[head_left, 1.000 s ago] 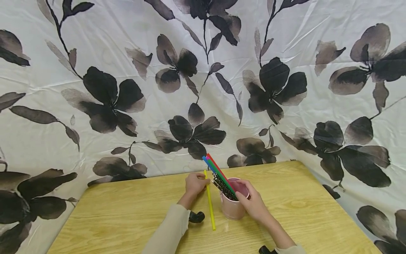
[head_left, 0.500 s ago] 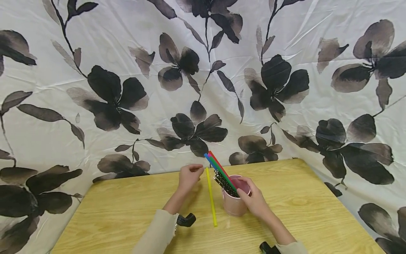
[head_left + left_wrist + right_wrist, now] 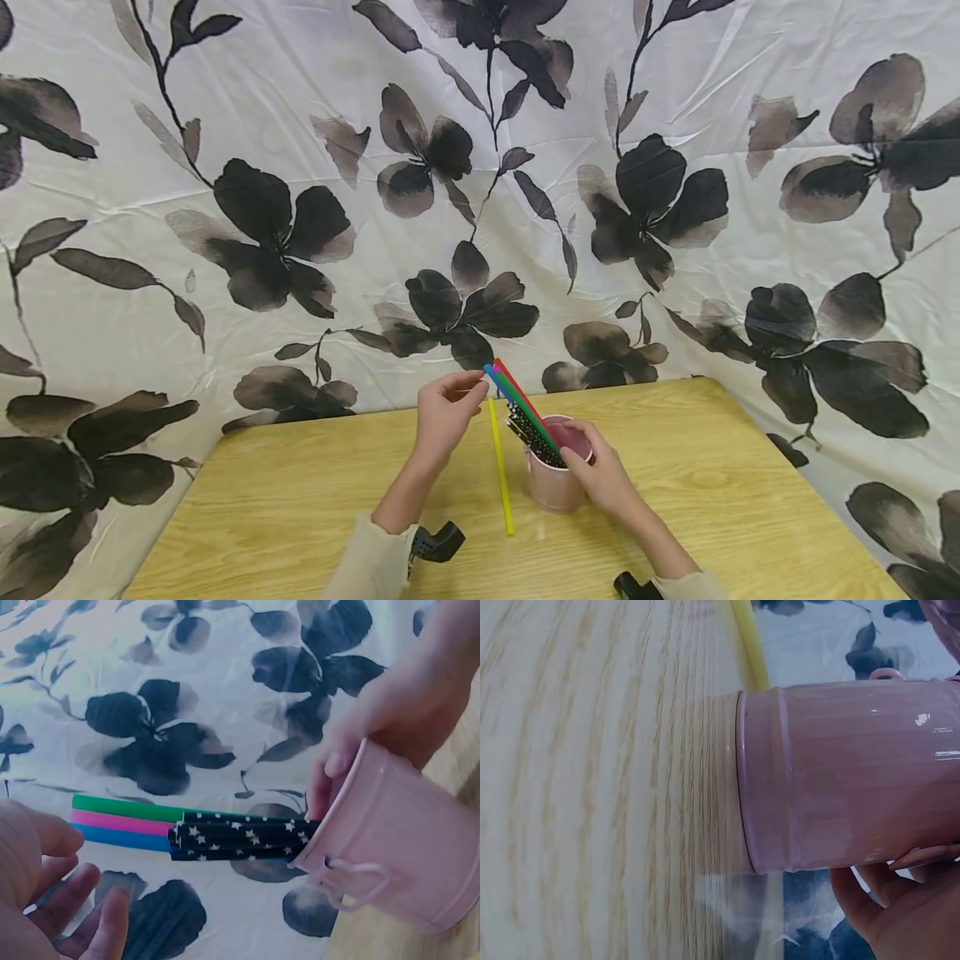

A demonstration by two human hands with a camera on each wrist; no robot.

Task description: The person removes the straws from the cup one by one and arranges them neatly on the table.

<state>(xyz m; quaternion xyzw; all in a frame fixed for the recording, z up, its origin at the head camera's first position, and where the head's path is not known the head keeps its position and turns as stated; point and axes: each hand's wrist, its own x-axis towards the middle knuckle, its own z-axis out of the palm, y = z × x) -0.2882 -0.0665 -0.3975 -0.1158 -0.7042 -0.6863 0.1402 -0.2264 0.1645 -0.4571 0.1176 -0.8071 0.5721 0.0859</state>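
A small pink metal bucket (image 3: 555, 492) stands on the table, and my right hand (image 3: 606, 473) grips it at the rim. Black drinking straws with white stars and dots (image 3: 240, 838) lean out of it to the left. Longer green (image 3: 127, 806), pink (image 3: 124, 823), blue (image 3: 127, 839) and red (image 3: 512, 387) straws rise beyond them. My left hand (image 3: 446, 417) is at the upper ends of these longer straws, its thumb tip close to the blue one and its fingers loosely bent. To the bucket's left, a yellow straw (image 3: 501, 467) lies on the table.
The wooden table (image 3: 300, 500) extends to both sides of the bucket. Behind it hangs a white cloth (image 3: 360, 250) with dark printed flowers. A black wrist device (image 3: 438, 542) sits by the left sleeve.
My left hand has let go of the yellow straw's far end and risen to the tops of the coloured straws. My right hand stays on the bucket.
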